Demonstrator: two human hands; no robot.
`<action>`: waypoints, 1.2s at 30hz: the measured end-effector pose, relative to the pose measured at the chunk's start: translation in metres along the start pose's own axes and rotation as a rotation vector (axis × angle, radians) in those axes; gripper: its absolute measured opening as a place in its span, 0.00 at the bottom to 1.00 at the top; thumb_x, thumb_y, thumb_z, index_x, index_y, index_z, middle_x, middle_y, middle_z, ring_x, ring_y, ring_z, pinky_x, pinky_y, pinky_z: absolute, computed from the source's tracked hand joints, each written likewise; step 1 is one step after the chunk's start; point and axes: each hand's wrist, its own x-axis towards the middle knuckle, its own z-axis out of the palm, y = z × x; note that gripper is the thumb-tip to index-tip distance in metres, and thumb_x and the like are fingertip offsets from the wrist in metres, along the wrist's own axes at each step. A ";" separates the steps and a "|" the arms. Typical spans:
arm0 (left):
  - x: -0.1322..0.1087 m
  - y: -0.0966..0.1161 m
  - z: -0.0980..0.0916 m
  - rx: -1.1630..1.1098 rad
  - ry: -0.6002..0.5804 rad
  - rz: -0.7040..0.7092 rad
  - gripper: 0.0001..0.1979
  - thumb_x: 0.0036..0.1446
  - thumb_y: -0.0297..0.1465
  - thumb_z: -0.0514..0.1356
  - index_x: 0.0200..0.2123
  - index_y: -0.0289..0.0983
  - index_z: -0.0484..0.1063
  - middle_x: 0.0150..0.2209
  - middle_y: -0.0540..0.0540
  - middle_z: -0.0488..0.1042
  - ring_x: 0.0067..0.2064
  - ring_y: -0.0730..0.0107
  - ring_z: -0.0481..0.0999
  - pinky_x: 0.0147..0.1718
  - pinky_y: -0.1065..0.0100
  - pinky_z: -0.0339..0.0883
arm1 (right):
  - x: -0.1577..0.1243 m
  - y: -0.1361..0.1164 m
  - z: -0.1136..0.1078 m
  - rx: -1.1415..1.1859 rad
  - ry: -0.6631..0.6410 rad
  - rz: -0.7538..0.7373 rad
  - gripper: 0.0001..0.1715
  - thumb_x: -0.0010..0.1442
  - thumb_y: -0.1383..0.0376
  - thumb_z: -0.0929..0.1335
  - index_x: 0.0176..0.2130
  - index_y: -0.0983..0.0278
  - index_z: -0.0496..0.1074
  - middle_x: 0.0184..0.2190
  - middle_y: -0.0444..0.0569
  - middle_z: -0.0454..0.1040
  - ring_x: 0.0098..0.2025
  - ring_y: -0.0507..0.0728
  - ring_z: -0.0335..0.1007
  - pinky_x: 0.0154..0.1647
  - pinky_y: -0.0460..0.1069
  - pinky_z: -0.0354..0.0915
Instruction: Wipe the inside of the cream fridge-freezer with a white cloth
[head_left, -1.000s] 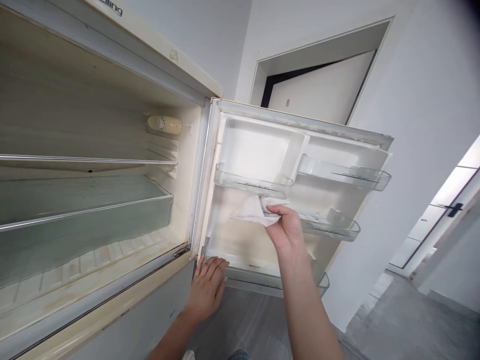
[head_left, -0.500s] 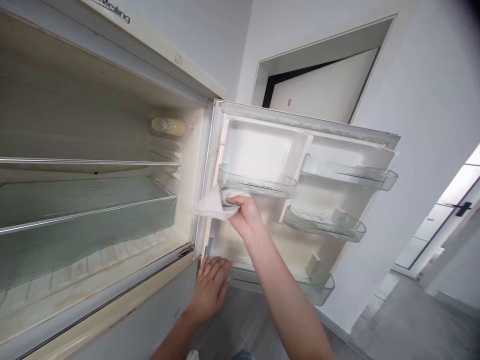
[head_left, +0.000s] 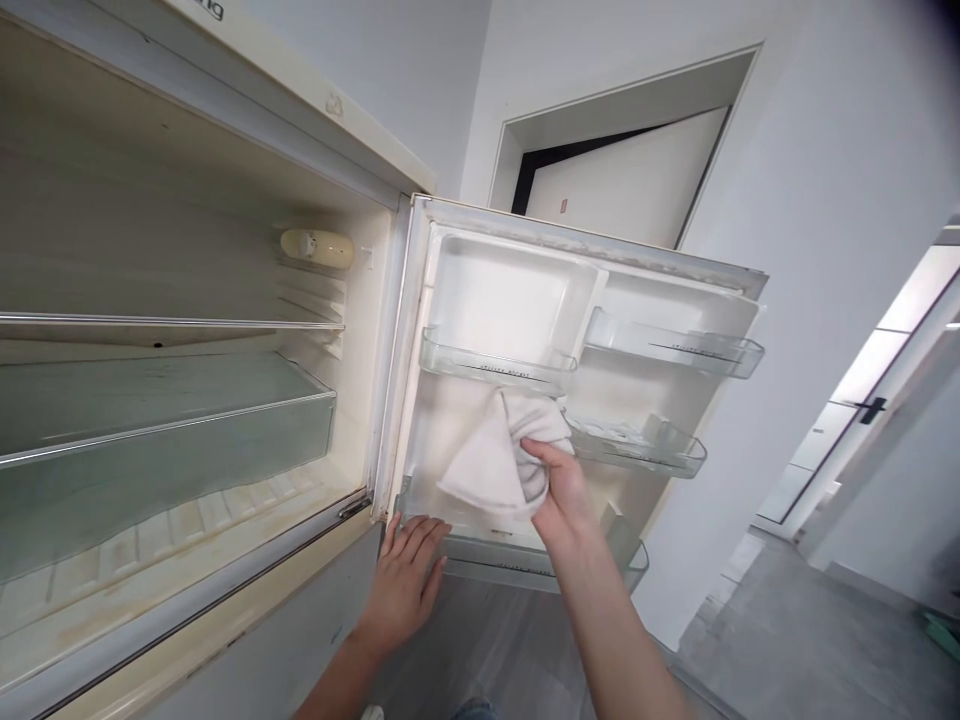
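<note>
A cream fridge stands open, its door [head_left: 517,300] swung out to the right. My right hand [head_left: 559,485] is closed on a white cloth [head_left: 495,455] and presses it against the inner door panel, below the upper left clear door bin [head_left: 495,365]. My left hand [head_left: 405,585] lies flat with fingers spread on the lower left corner of the door, by the bottom door bin [head_left: 517,560].
Inside the fridge are glass shelves [head_left: 172,415] and a thermostat knob housing [head_left: 316,247]. Two more clear bins [head_left: 675,350] hang on the door's right half. Behind the door a white wall has a doorway [head_left: 622,175]. Grey floor [head_left: 750,660] lies to the right.
My right hand has swept the cloth from the door's left edge back right and downward across the inner panel. The left hand has stayed at the door's lower corner.
</note>
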 end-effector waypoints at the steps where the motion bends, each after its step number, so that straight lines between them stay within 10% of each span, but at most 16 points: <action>1: 0.000 -0.001 0.001 0.006 -0.003 0.001 0.20 0.62 0.29 0.54 0.56 0.44 0.64 0.51 0.50 0.78 0.55 0.65 0.73 0.63 0.52 0.54 | -0.008 -0.002 -0.003 -0.024 0.026 0.023 0.14 0.46 0.73 0.69 0.36 0.64 0.75 0.31 0.49 0.81 0.46 0.63 0.77 0.50 0.58 0.75; 5: -0.001 -0.004 0.002 0.041 0.005 0.025 0.20 0.61 0.30 0.55 0.57 0.44 0.63 0.51 0.51 0.77 0.55 0.65 0.73 0.63 0.52 0.54 | -0.043 -0.040 -0.007 -0.105 0.179 -0.243 0.08 0.53 0.64 0.71 0.36 0.62 0.75 0.36 0.51 0.81 0.53 0.64 0.74 0.55 0.59 0.73; 11: -0.002 -0.006 0.004 0.092 0.048 0.056 0.22 0.61 0.31 0.56 0.58 0.44 0.63 0.51 0.51 0.78 0.55 0.64 0.74 0.62 0.55 0.55 | -0.044 -0.127 0.010 -0.168 0.345 -1.533 0.07 0.54 0.64 0.72 0.35 0.52 0.76 0.48 0.38 0.78 0.60 0.60 0.67 0.63 0.55 0.66; 14: -0.003 -0.006 0.006 0.108 0.071 0.075 0.22 0.60 0.31 0.56 0.58 0.43 0.63 0.51 0.51 0.78 0.55 0.64 0.73 0.64 0.56 0.50 | -0.019 -0.159 0.019 -0.528 0.288 -1.823 0.06 0.58 0.60 0.69 0.38 0.53 0.75 0.46 0.42 0.78 0.59 0.62 0.67 0.61 0.57 0.65; 21: -0.001 -0.005 0.001 0.107 0.095 0.093 0.21 0.58 0.29 0.57 0.55 0.41 0.65 0.49 0.50 0.79 0.53 0.66 0.73 0.66 0.59 0.43 | 0.042 -0.197 0.051 -1.542 0.097 -1.368 0.18 0.65 0.56 0.61 0.47 0.62 0.72 0.42 0.52 0.77 0.46 0.63 0.72 0.51 0.61 0.66; 26: -0.001 -0.003 0.001 0.106 0.095 0.075 0.20 0.58 0.29 0.57 0.55 0.41 0.65 0.48 0.50 0.79 0.53 0.66 0.73 0.67 0.59 0.41 | 0.048 -0.192 0.066 -1.697 0.058 -0.900 0.21 0.61 0.47 0.63 0.30 0.61 0.69 0.24 0.48 0.70 0.30 0.60 0.68 0.35 0.56 0.68; 36: -0.003 -0.005 0.004 0.106 0.098 0.090 0.20 0.57 0.28 0.57 0.54 0.40 0.66 0.47 0.49 0.79 0.53 0.66 0.73 0.69 0.59 0.32 | 0.028 -0.211 0.058 -1.700 0.127 -0.535 0.16 0.56 0.53 0.69 0.26 0.61 0.68 0.19 0.46 0.66 0.22 0.54 0.62 0.24 0.50 0.62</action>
